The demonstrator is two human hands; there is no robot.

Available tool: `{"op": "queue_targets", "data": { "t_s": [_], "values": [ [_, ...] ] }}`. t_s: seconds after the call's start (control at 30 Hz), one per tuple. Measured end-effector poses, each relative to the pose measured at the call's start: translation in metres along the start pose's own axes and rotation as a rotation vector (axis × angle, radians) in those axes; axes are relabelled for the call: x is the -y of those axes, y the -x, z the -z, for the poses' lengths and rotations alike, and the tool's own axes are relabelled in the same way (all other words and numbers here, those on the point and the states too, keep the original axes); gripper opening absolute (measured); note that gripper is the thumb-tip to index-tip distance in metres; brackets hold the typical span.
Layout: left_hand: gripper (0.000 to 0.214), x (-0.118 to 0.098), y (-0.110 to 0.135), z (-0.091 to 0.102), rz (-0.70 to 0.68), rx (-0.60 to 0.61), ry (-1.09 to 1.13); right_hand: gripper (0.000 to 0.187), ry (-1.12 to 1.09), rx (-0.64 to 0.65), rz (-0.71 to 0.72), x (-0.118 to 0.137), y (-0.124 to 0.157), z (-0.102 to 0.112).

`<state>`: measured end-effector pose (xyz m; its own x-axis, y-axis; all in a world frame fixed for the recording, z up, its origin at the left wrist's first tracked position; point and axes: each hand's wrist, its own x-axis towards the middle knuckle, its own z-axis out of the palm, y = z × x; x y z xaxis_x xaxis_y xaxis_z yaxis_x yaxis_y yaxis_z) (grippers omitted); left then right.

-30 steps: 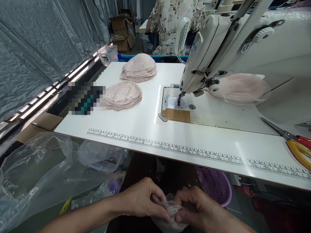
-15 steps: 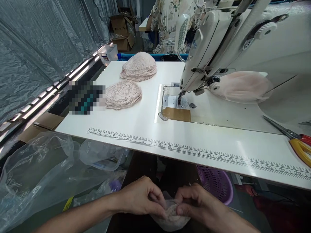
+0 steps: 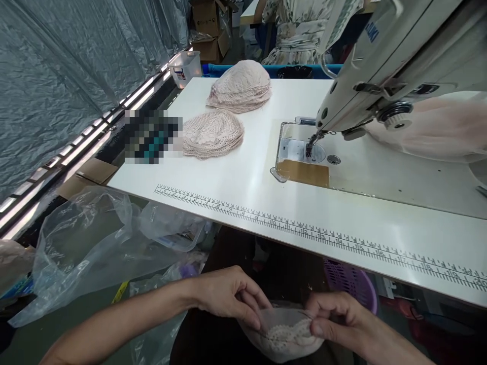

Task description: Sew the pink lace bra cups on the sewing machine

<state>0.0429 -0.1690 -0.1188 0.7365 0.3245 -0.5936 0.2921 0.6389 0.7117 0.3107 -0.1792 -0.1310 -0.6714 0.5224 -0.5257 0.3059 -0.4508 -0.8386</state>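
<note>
White tabletop (image 3: 251,180); apart from front edge (image 3: 266,235), left hand (image 3: 230,296), right hand (image 3: 340,319) pinch sheer fabric (image 3: 287,347).

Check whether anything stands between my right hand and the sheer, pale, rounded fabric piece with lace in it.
Nothing visible does: your right hand pinches the right edge of the sheer, pale, rounded fabric piece directly, while your left hand holds its left side.

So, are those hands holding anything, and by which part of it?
Yes, a sheer, lacy cloth: the left hand pinches its left edge and the right hand its right edge, each between thumb and fingers.
</note>
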Motion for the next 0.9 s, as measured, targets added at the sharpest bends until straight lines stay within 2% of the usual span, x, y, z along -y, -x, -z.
{"op": "queue_targets", "data": {
  "t_s": [0.27, 0.43, 0.6, 0.7, 0.9],
  "values": [
    [0.062, 0.012, -0.005, 0.007, -0.039, -0.02, -0.073, 0.037, -0.057, -0.011, -0.038, -0.007, -0.001, 0.003],
    [0.056, 0.024, -0.01, 0.009, -0.071, -0.037, -0.018, 0.036, -0.052, -0.051, -0.07, -0.007, 0.003, 0.007],
    [0.058, 0.017, -0.005, 0.011, -0.076, 0.02, -0.011, 0.035, -0.095, -0.047, -0.054, -0.011, 0.007, 0.008],
    [0.061, 0.015, -0.004, 0.011, -0.057, 0.039, 0.003, 0.034, -0.159, -0.099, -0.062, -0.01, 0.007, 0.004],
    [0.054, 0.017, -0.004, 0.009, -0.062, 0.047, 0.028, 0.032, -0.175, -0.122, -0.069, -0.015, 0.006, 0.005]
  ]
}}
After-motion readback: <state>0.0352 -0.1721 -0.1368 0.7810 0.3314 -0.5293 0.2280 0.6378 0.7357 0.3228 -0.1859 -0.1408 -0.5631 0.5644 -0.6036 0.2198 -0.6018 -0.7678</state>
